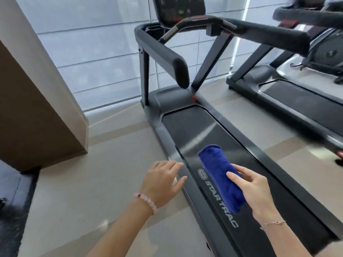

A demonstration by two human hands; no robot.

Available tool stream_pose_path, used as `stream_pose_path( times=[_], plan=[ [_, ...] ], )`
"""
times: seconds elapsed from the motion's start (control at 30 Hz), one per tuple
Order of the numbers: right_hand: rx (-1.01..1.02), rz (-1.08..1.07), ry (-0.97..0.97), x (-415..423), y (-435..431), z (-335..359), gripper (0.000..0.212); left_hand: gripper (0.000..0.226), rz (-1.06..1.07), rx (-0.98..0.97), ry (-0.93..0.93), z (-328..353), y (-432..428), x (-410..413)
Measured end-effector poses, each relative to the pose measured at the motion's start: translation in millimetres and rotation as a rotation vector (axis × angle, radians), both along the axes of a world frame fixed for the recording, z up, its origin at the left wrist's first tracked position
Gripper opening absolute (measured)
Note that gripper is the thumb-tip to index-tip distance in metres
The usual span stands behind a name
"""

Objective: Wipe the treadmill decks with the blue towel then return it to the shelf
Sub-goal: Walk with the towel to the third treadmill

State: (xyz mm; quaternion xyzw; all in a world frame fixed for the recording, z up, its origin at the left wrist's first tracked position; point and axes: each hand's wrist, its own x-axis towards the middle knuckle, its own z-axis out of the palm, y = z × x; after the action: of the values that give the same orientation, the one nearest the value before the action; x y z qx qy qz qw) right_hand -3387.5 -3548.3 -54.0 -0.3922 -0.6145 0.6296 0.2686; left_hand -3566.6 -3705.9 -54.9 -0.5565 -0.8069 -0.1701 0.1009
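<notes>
Gripping the rolled blue towel, the right hand has its thumb laid along the top and its fingers curled under the roll's near end. In the head view, the towel points away over the dark belt of the nearest treadmill, beside the "STAR TRAC" lettering. Whether it touches the belt I cannot tell. The left hand holds nothing. Its fingers are spread loosely, palm down, over the treadmill's left side rail and the pale floor. A pink bead bracelet circles that wrist, and a thin chain circles the right wrist. At the far end, padded handrails rise towards the console. A second treadmill stands to the right, well apart. A beige pillar stands on the left, with window blinds across the far wall.
</notes>
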Motion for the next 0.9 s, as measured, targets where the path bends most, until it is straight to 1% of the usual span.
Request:
stream_pose_path(
  times=[0.13, 0.23, 0.4, 0.5, 0.63, 0.77, 0.9],
  plan=[
    [-0.021, -0.131, -0.019, -7, 9, -5, 0.022, 0.04, -0.139, -0.021, -0.05, -13, 35, -29],
    [-0.033, -0.262, -0.045, -18, 13, -11, 0.022, 0.04, -0.26, -0.061, -0.05, -22, 63, -55],
    [-0.053, -0.546, -0.085, -44, 5, -31, 0.023, 0.039, -0.559, -0.141, -0.051, -42, 117, -106],
    [-0.07, -0.739, -0.105, -65, -10, -43, 0.024, 0.035, -0.716, -0.155, -0.06, -58, 143, -133],
    [-0.122, -0.932, -0.108, -87, -30, -55, 0.022, 0.04, -0.906, -0.21, -0.091, -80, 162, -157],
    [-0.165, -1.08, -0.129, -95, -51, -73, 0.025, 0.044, -1.038, -0.274, -0.1, -102, 171, -163],
    [-0.21, -1.155, -0.161, -94, -65, -101, 0.024, 0.045, -1.112, -0.331, -0.099, -134, 175, -163]
  ],
)
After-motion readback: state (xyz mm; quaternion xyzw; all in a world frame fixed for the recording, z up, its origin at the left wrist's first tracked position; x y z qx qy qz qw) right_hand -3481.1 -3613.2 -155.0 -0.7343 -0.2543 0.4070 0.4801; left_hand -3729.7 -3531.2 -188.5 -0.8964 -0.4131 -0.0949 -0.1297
